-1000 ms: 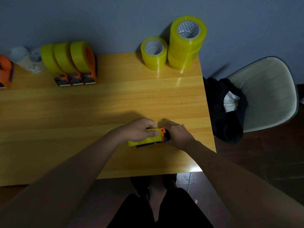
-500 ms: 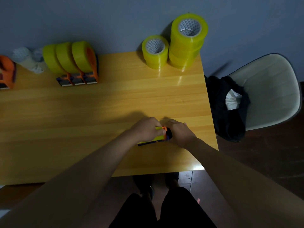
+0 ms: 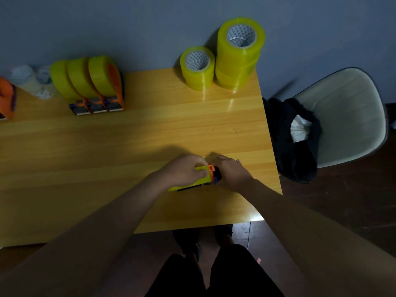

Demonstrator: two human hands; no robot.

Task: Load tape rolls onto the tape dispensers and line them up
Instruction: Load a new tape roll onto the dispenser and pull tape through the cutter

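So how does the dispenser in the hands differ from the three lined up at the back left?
The dispenser in the hands lies near the table's front edge, gripped by the left hand and right hand; the three lined-up dispensers stand untouched by the wall. Theirs stand upright in a tight row; this one sits alone and low. All carry yellow tape on orange frames.

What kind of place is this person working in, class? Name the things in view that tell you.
Probably a plain room at home or in a small office, set up for packing work. A wooden table stands against a bare blue-grey wall, a shell chair holds dark clothes, and spare yellow tape rolls are stacked by the wall.
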